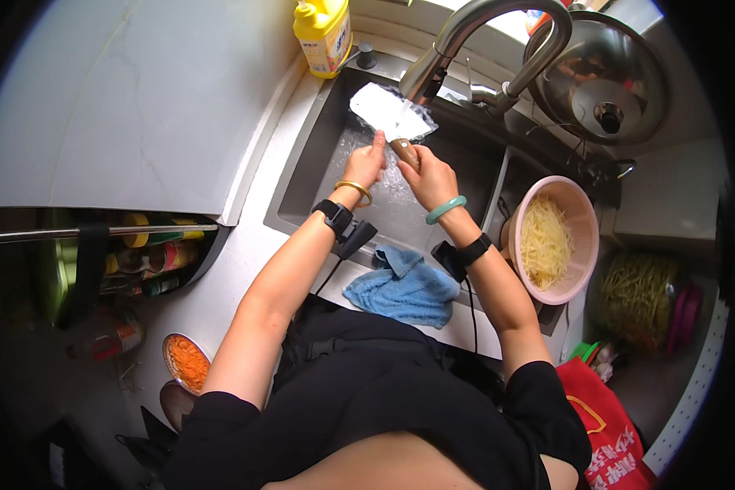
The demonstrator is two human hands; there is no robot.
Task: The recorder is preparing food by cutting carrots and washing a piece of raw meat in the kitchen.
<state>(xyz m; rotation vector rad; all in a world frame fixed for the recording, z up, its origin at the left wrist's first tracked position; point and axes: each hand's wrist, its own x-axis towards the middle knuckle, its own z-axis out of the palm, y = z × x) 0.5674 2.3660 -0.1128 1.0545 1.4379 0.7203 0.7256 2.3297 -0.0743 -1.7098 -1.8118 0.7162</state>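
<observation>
My right hand (430, 177) is closed around the wooden handle of a cleaver (376, 111), whose bright broad blade lies under the faucet (432, 73). Water runs from the faucet onto the blade, near its handle end, and splashes around it. My left hand (365, 165) is beside the blade's near edge, its thumb pointing up at the blade; whether it touches the metal is unclear. Both hands are over the large basin of a steel sink (294, 177). Bright glare hides detail on the blade.
A blue cloth (404, 288) lies on the sink's front edge. On the right stands a pink colander (588, 245) of pale shreds, below a large steel lid (606, 73). A yellow pump bottle (324, 40) is at the back left; a bowl of orange shreds (187, 362) stands lower left.
</observation>
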